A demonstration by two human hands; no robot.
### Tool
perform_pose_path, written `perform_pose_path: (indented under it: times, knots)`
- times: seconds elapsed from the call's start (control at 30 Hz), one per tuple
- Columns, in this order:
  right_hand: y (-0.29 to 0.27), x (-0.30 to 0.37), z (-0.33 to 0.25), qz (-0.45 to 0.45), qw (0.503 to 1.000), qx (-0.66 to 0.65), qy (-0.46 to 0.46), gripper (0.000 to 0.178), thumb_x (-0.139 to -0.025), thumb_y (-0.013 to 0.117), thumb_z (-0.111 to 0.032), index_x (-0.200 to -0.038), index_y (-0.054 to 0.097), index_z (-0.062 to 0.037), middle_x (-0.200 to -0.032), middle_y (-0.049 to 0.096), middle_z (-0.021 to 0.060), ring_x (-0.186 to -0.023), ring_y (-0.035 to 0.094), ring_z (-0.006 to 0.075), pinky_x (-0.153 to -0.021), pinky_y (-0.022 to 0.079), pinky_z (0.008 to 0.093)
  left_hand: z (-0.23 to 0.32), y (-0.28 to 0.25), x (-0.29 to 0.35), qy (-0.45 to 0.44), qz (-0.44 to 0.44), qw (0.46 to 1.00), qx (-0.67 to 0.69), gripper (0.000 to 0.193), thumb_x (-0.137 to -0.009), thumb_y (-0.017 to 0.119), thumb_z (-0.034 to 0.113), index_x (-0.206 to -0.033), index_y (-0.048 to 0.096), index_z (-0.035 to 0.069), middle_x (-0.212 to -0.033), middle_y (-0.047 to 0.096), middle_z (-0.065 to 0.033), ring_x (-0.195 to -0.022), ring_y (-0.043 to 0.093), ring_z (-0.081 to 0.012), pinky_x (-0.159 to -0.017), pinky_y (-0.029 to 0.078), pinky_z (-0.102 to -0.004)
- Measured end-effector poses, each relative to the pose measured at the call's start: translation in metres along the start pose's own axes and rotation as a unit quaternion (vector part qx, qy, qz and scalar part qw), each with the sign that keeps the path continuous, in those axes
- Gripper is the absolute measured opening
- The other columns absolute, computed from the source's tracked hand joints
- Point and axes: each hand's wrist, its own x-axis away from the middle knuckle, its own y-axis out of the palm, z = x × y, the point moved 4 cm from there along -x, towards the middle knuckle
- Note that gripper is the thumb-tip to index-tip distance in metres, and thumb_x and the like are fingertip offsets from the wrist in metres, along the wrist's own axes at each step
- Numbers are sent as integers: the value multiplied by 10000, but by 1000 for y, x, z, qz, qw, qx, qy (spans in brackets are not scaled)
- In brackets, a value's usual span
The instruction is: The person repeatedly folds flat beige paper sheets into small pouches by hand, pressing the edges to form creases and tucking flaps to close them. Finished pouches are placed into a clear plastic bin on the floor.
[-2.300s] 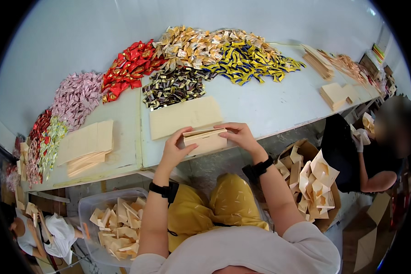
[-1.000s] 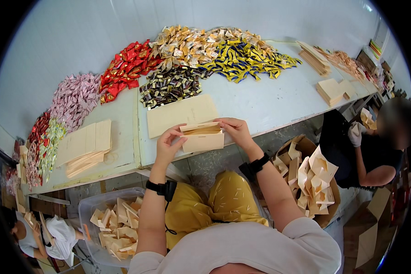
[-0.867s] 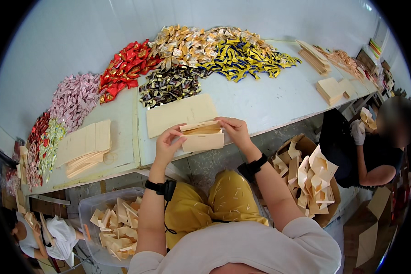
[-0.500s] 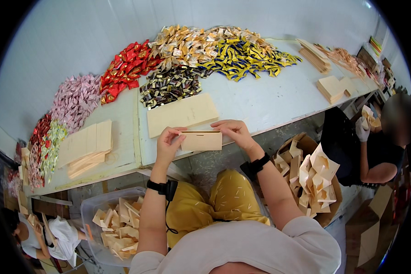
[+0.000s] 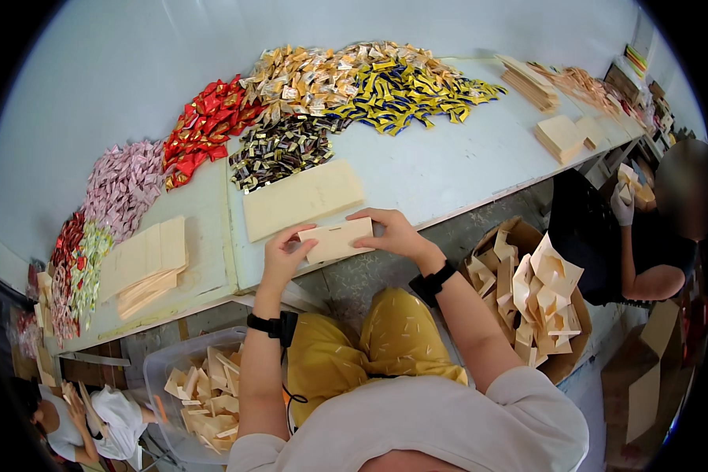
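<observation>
Between my hands is a small cream cardboard box piece (image 5: 335,240) with a narrow slot near its upper edge. My left hand (image 5: 285,250) pinches its left end between thumb and fingers. At the other end, my right hand (image 5: 395,234) grips it the same way. The piece is held over the table's front edge, slightly tilted, its right end higher. Just beyond it lies a stack of flat cream card sheets (image 5: 303,200). A second stack of card sheets (image 5: 145,263) is on the table to the left.
Wrapped sweets in several colours are heaped along the table (image 5: 440,173), with dark ones (image 5: 282,151) nearest. A plastic tub (image 5: 161,393) and a carton (image 5: 574,350) hold folded card pieces. At right, a person (image 5: 606,236) handles another piece; someone else (image 5: 79,425) is lower left.
The box piece has turned so that its slotted face tilts and its right end sits higher. My thumbs have shifted on it, and the whole view has swung slightly.
</observation>
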Motion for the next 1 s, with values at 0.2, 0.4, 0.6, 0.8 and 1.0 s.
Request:
perform_pose_path:
  times: [0.2,0.4,0.6,0.8,1.0]
  knots:
    - [2,1,14,1,999,38,4,450,-769,792,-189,-1171,626,-72,-1002,676,123,-914,650,228,-816,498,326,16,3,-2,-41,-42,993,-103,406,-757,782,19,-1142,653,22,-1112,618,-56,-982,611,-157,-852,502,-265]
    - [4,16,-28,102,984,-91,-109,761,-775,793,-141,-1419,393,-73,-1460,402,116,-1366,358,241,-1133,280,363,25,14,27,-1,59,987,151,479,-758,773,10,-1195,581,-20,-1228,616,-132,-1118,583,-207,-960,471,-334]
    - [11,54,-167,148,948,-49,-276,703,-711,812,-142,-1326,486,-43,-1381,457,188,-1259,484,335,-977,451,395,53,64,66,-45,12,897,439,440,-792,783,111,-1159,568,0,-1204,626,-132,-1088,618,-231,-872,546,-377]
    - [13,74,-191,195,922,11,-334,653,-692,809,-149,-1264,521,-19,-1288,508,234,-1130,573,353,-923,496,415,63,85,74,106,-74,867,482,240,-895,678,166,-1101,565,113,-1222,610,-155,-1126,599,-317,-901,553,-434]
    - [15,77,-191,200,916,21,-347,622,-702,769,-121,-1257,513,-5,-1292,481,250,-1132,550,363,-962,475,451,67,83,77,115,-41,878,462,258,-869,687,110,-1096,565,93,-1230,600,-169,-1214,527,-330,-1030,450,-496]
